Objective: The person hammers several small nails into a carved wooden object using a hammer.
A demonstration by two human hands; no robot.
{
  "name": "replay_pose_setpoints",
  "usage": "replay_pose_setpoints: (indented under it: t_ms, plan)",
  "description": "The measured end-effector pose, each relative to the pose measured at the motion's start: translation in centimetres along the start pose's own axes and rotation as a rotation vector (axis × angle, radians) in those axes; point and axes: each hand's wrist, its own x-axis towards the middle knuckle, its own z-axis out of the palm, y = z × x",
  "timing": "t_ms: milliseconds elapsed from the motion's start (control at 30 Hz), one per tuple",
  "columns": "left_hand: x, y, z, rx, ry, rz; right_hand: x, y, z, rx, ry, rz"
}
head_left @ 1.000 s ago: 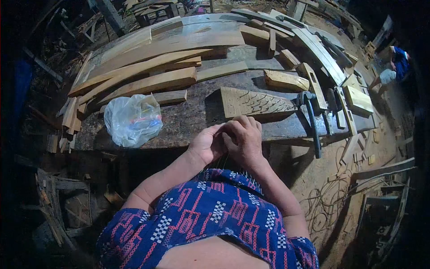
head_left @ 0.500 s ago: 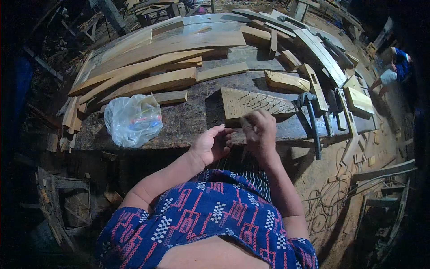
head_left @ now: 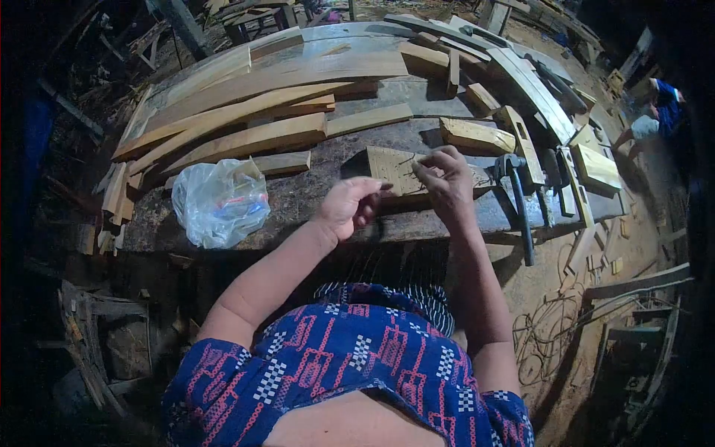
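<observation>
A wooden block (head_left: 383, 167) with rows of small dark marks or pieces on its top lies near the front edge of the workbench (head_left: 290, 212). At its left front corner my left hand (head_left: 350, 205) has thumb and fingertips pinched on something too small to make out. Over the middle of the block is my right hand (head_left: 447, 179), its fingers bent together at the top face; what they hold, if anything, is too small to tell. A hammer (head_left: 518, 197) rests right of the block, its handle pointing toward me.
A clear plastic bag (head_left: 221, 203) with red and blue items sits at the left front. Long boards (head_left: 275, 82) cover the back left. More wood pieces (head_left: 477, 135) and tools lie at the right. Another person (head_left: 659, 112) is at the far right.
My right hand has moved up and slightly right over the block. My left hand has risen to the block's left front corner.
</observation>
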Motion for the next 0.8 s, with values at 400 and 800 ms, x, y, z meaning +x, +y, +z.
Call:
replay_pose_setpoints:
  t_ms: [400, 800]
  plan:
    - [5.6, 3.4, 0.9, 0.587, -0.088, 0.61, 3.8, -1.6, 1.6, -0.265, -0.05, -0.081]
    - [11.1, 3.2, -1.5, 0.98, 0.094, 0.654, -0.7, 6.2, -10.8, -0.516, 0.119, 0.126]
